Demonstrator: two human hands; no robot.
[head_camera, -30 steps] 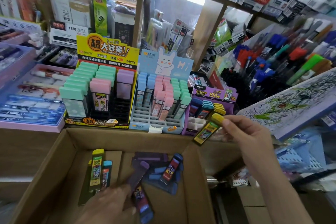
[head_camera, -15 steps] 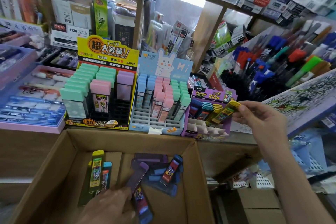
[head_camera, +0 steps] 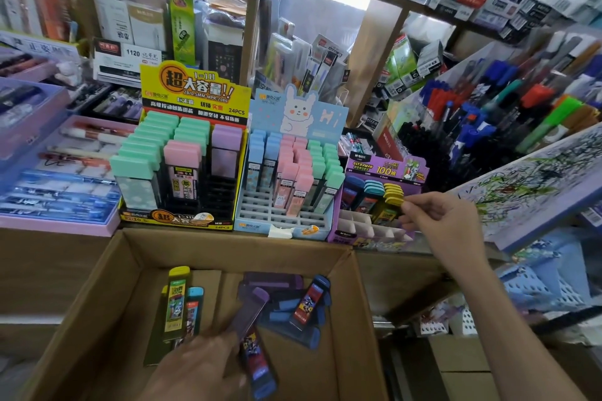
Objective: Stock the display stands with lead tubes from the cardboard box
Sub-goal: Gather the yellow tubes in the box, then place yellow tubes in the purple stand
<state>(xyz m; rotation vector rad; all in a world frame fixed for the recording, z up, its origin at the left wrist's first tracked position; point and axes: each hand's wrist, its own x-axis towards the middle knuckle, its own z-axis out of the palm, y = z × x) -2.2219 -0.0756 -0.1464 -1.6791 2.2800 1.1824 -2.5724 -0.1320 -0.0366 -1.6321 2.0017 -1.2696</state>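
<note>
Head view: right hand (head_camera: pixel 436 221) pinches yellow-capped tube (head_camera: pixel 393 202) entering purple stand (head_camera: pixel 371 233) left of its fingertips, front slots unfilled; left hand (head_camera: pixel 195 368) grips purple tube (head_camera: pixel 249 311), several loose beyond in cardboard box (head_camera: pixel 107 286).

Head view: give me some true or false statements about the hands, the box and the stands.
1. The right hand pinches a yellow tube at the purple stand. True.
2. The box holds nothing. False: several tubes lie in it.
3. The rabbit stand has free slots in its front rows. True.
4. The left hand reaches up to the yellow stand. False: it is down in the box.
5. Every cap in the yellow stand is green. False: there are pink and purple caps too.
</note>
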